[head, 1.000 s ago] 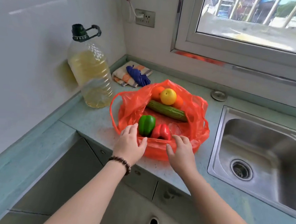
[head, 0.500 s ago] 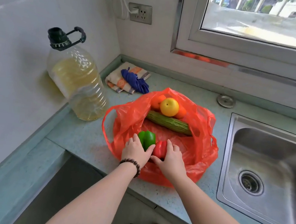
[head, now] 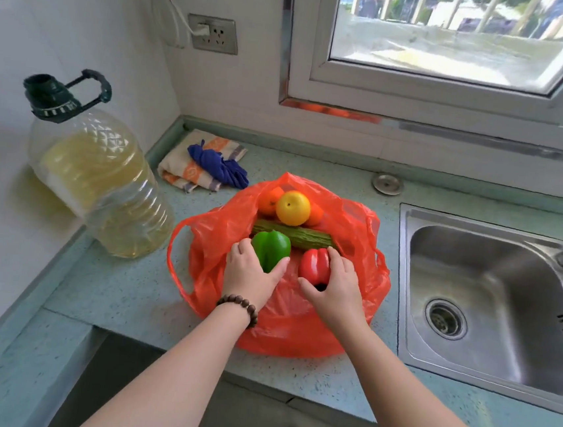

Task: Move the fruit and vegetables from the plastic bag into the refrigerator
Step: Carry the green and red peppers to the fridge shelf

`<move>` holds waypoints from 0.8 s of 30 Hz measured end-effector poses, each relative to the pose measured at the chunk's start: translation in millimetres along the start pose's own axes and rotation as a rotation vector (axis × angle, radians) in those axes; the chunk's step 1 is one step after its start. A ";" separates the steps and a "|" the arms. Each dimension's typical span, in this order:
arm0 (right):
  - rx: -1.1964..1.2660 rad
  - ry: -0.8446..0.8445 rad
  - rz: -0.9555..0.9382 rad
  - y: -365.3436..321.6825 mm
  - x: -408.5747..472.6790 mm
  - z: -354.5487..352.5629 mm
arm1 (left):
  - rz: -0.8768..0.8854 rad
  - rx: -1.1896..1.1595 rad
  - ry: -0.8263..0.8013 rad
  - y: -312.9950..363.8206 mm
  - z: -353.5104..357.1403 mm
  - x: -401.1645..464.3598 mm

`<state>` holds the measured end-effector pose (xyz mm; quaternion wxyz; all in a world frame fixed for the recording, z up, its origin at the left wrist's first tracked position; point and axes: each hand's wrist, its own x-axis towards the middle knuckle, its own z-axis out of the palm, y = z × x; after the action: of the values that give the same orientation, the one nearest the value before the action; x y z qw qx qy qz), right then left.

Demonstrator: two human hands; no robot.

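Presently, left hand (head: 250, 274) grips green pepper (head: 270, 249); right hand (head: 335, 287) grips red pepper (head: 315, 266), both inside bag (head: 289, 331). No legible writing.

Counted at frame centre, in one red plastic bag (head: 289, 331): one green pepper (head: 271, 248), one red pepper (head: 315, 266), one cucumber (head: 305, 237), one yellow fruit (head: 293, 208), two oranges partly hidden behind it, left (head: 268, 202) and right (head: 316, 215). At left: one oil bottle (head: 104, 182); upper centre-left: one folded cloth (head: 193, 167), one blue item (head: 221, 168). Two hands: left (head: 250, 272), right (head: 335, 287); at right, one sink (head: 491, 302).
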<state>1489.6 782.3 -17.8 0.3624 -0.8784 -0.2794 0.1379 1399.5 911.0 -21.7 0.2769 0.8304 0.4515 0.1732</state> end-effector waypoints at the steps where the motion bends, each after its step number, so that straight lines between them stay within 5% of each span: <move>1: 0.018 0.040 0.005 -0.9 -0.1 -9.1 | 0.029 -0.037 -0.002 7.3 -3.5 1.9; 12: 0.058 0.538 0.316 57.0 -100.2 -116.9 | 0.452 -0.289 -0.338 128.4 41.9 -50.6; 24: 0.071 1.118 0.831 141.4 -371.0 -181.2 | 0.935 -0.297 -0.915 232.2 99.4 -310.7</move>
<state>1326.5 379.5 22.7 0.3977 -0.8393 0.3131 -0.1985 1439.4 516.1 31.5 0.4476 0.8813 -0.1474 -0.0342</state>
